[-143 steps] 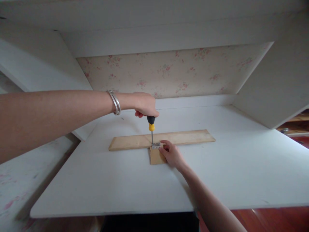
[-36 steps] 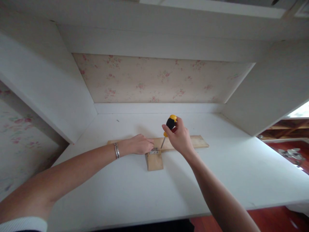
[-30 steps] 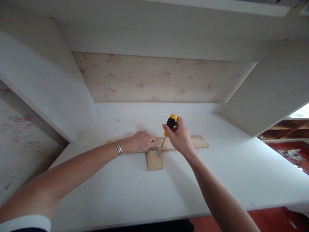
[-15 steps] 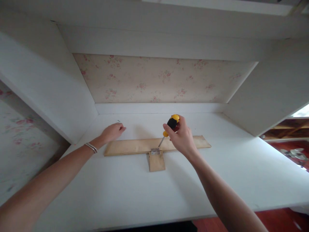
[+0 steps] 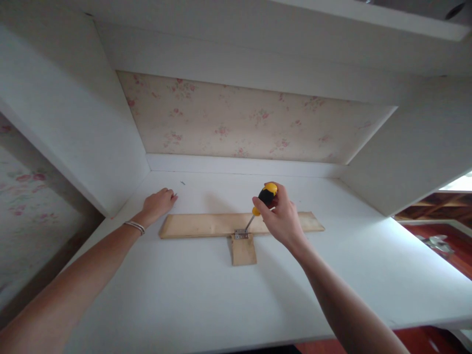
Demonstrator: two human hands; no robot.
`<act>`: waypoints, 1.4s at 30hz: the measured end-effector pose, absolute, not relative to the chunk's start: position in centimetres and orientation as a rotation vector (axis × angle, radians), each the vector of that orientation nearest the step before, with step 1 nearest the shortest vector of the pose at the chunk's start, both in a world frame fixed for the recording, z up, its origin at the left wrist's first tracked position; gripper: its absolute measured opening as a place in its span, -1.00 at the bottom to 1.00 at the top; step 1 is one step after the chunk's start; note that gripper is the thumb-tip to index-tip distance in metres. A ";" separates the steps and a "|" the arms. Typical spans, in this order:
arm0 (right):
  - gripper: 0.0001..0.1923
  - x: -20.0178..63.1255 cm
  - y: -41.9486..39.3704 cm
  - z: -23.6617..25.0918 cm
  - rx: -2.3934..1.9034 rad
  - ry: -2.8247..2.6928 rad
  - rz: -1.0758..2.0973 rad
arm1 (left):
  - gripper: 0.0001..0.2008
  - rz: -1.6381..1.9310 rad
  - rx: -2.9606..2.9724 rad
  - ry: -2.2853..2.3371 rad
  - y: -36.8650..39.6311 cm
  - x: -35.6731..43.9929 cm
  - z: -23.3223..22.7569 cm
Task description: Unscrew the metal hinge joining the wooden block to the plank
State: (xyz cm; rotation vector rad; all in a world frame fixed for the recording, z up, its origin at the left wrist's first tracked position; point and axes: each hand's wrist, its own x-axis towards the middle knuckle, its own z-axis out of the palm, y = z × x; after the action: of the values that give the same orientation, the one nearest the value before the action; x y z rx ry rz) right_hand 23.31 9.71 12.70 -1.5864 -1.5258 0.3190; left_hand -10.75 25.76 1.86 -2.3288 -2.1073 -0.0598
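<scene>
A long wooden board (image 5: 206, 224) lies across the white desk (image 5: 206, 295). A small wooden block (image 5: 244, 250) sits against its near edge, joined by a small metal hinge (image 5: 241, 233). My right hand (image 5: 282, 219) grips a black and yellow screwdriver (image 5: 262, 200), tilted, with its tip down near the hinge. My left hand (image 5: 157, 204) rests flat on the desk left of the board, fingers stretched toward a tiny screw (image 5: 182, 183) lying a short way beyond them. It holds nothing. A bracelet is on that wrist.
White side panels wall the desk at left (image 5: 70, 128) and right (image 5: 409, 157), with a shelf overhead. Floral wallpaper (image 5: 250, 118) covers the back. Red flooring and wooden shelving (image 5: 438, 206) show at far right.
Earlier my left hand held the screwdriver; it has passed to my right. My left hand left the board and moved left and back onto the desk near the screw.
</scene>
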 end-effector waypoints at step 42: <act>-0.82 22.3 15.0 23.2 -2.161 -2.297 0.747 | -0.77 -1.569 -3.125 -2.880 9.9 6.3 0.2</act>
State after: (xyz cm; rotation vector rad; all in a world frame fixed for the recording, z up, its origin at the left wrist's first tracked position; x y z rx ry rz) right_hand 22.30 15.04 23.17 -2.1612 -2.2967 0.7468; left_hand 6.32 9.85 0.16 -3.1252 -2.8802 -1.5692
